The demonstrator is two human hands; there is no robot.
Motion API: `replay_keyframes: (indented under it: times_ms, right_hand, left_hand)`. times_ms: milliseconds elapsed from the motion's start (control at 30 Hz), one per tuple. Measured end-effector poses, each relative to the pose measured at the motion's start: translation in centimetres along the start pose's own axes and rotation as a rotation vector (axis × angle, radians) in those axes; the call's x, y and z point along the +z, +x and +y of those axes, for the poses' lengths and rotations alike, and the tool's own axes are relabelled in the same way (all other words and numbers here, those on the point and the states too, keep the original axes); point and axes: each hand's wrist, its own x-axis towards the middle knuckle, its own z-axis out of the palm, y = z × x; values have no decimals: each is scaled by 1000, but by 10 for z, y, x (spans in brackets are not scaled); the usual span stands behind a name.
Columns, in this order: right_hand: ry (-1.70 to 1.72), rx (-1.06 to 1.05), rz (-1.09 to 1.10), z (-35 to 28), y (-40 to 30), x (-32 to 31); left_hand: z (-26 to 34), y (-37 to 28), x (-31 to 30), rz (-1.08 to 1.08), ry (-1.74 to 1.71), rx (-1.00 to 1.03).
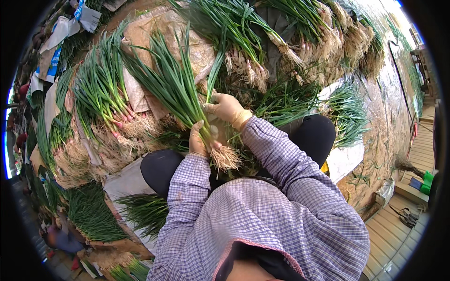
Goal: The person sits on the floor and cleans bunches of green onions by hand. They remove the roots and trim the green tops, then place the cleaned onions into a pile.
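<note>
My left hand (199, 139), in a pale thin glove, is closed around the lower stalks of a bunch of green plants with pinkish bulbs (179, 87). Its tan roots (225, 157) hang just beyond that hand, and the leaves fan towards the upper left. My right hand (225, 108), gloved too, has its fingertips at a separate green leaf beside the bunch's right edge; whether it pinches the leaf I cannot tell. More rooted plants lie in a pile (109, 91) to the left and in another pile (246, 52) above my hands.
Brown sacking (151, 26) lies beyond the bunch. Trimmed greens (348, 112) rest on a pale sheet at the right. My knees (161, 172) flank the work area. Dark green bundles (93, 210) are at the lower left, near a blurred person (63, 239). Wooden decking (386, 228) lies at the lower right.
</note>
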Motion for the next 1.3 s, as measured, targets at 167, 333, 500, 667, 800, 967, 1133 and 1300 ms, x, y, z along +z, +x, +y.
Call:
replay_keyframes:
  times_ms: [167,333,500,667,800,967,1133,1300]
  right_hand:
    - [-67,-37,82,-25,1,-8]
    - [131,-7,-19,-16,12,-1]
    - [667,44,-37,-15,-22,-2]
    - [1260,35,-19,2,-37,-8]
    - [1162,-122,223,0,-32,-69]
    - [-473,132,-163,49,-25,-109]
    - [-417,321,395,71,21,-128]
    - [-313,144,420,41,-6,-117]
  left_hand:
    - [-1,-7,18,105,207,50]
    - [-2,-3,-2,49,223,-7]
    - [-5,-1,24,161,11,119]
    - [-6,-3,45,-6,-77,163]
    - [14,-6,57,-39,-101,234]
    - [23,-15,92,-273,56,282]
    - [17,35,81,-150,115,47]
    - [10,35,74,-118,55,148]
